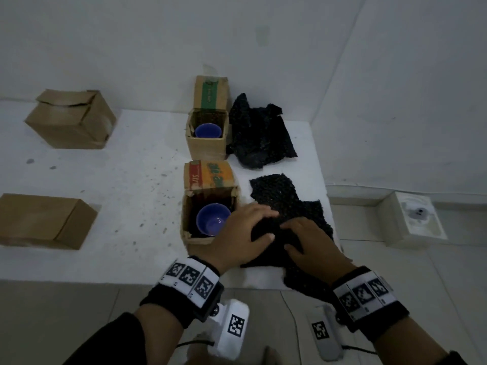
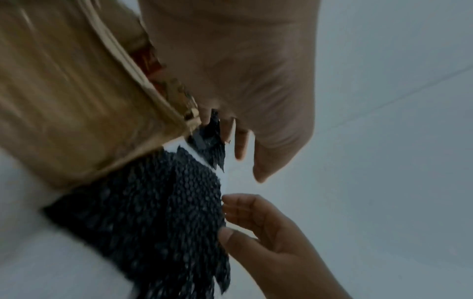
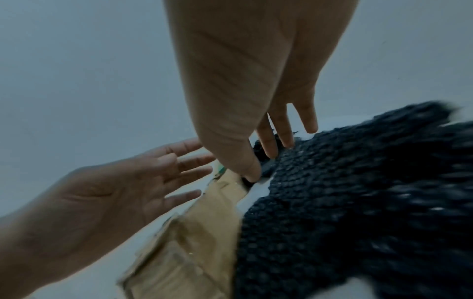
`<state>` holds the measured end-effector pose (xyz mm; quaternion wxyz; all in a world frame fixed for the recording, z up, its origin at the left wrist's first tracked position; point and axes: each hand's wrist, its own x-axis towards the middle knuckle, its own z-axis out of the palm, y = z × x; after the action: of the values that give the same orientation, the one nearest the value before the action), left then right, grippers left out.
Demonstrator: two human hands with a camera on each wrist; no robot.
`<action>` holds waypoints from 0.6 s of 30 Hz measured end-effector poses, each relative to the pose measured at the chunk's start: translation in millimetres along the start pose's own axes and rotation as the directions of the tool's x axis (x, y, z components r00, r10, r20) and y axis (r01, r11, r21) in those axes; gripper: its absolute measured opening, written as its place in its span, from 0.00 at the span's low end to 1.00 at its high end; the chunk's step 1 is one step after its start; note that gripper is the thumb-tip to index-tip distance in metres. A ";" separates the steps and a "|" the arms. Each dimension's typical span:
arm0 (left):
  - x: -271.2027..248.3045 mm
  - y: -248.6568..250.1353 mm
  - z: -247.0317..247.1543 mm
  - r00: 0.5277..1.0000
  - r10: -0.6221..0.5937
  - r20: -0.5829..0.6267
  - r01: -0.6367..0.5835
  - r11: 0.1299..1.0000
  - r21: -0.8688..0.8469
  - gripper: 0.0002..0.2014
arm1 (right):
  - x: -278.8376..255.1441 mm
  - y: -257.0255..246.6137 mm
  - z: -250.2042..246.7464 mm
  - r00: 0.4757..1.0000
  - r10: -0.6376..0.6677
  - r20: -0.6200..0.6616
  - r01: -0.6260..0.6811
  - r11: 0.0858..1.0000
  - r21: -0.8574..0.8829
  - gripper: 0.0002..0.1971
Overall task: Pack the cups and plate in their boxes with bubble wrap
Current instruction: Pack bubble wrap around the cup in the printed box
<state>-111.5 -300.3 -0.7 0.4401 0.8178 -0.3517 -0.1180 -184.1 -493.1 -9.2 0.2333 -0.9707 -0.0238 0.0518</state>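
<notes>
The head camera looks steeply down from above the near box, taking in the whole tabletop. Each wrist camera sits low and very close beside that box, facing forward along its own hand. All three share that box and the black bubble wrap just right of it.

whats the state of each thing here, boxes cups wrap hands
Near open cardboard box: flap up, blue cup upright inside.
Far open cardboard box: flap up, second blue cup upright inside.
Two plain brown boxes: closed.
Near black bubble wrap sheet: spread out on the table, under both hands.
Far black bubble wrap: crumpled.
Left hand: fingers straight, on the wrap.
Right hand: fingers straight, on the wrap.
</notes>
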 end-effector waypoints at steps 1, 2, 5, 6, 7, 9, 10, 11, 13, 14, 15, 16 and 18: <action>1.3 4.0 14.1 0.998 0.021 0.059 -0.022 1.000 0.022 0.20 | -9.7 13.0 0.5 0.999 0.033 0.038 -0.032 0.999 -0.038 0.21; 2.3 6.3 27.0 0.992 0.017 0.121 -0.024 0.998 0.058 0.19 | -18.2 23.8 1.3 0.995 0.065 0.081 -0.058 0.994 -0.088 0.22; 0.9 5.7 63.1 0.962 -0.041 0.268 0.000 0.989 0.151 0.19 | -40.1 49.6 3.7 0.970 0.164 0.180 -0.114 0.959 -0.259 0.32; -0.6 4.1 73.6 0.952 -0.054 0.302 0.003 0.986 0.165 0.19 | -46.0 55.9 5.9 0.958 0.202 0.203 -0.132 0.941 -0.310 0.34; -2.1 2.6 83.3 0.943 -0.059 0.328 -0.001 0.984 0.180 0.20 | -50.9 60.7 9.5 0.947 0.235 0.219 -0.148 0.925 -0.351 0.36; -3.9 1.9 101.6 0.933 -0.079 0.350 -0.002 0.975 0.224 0.21 | -59.1 68.4 20.0 0.929 0.271 0.253 -0.156 0.904 -0.398 0.39; -4.5 2.0 109.9 0.929 -0.102 0.355 0.007 0.966 0.260 0.22 | -61.8 72.0 25.9 0.916 0.292 0.275 -0.166 0.900 -0.403 0.39; -4.8 3.0 116.7 0.925 -0.127 0.359 0.013 0.952 0.304 0.23 | -62.8 76.2 31.8 0.902 0.319 0.290 -0.204 0.908 -0.366 0.38; -5.2 3.9 127.6 0.915 -0.170 0.365 0.013 0.919 0.395 0.23 | -62.4 82.2 40.5 0.932 0.261 0.250 -0.161 0.920 -0.358 0.32; -5.2 4.2 131.3 0.916 -0.180 0.358 0.012 0.905 0.425 0.23 | -62.2 78.9 40.5 0.948 0.204 0.242 -0.108 0.928 -0.358 0.26; -5.0 4.5 133.5 0.924 -0.179 0.339 0.010 0.895 0.446 0.23 | -60.7 74.0 37.0 0.959 0.158 0.237 -0.080 0.948 -0.309 0.19; -4.6 5.0 134.6 0.936 -0.175 0.307 0.014 0.886 0.464 0.22 | -59.4 72.9 36.5 0.961 0.155 0.228 -0.086 0.954 -0.286 0.13; -2.8 7.9 130.4 0.959 -0.164 0.229 0.034 0.875 0.484 0.19 | -53.9 68.3 30.7 0.965 0.127 0.230 -0.078 0.974 -0.213 0.11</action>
<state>-182.7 -384.3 -70.9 0.1688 0.8945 -0.3825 -0.1582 -239.6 -543.8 -62.7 0.1256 -0.9757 -0.0067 0.1793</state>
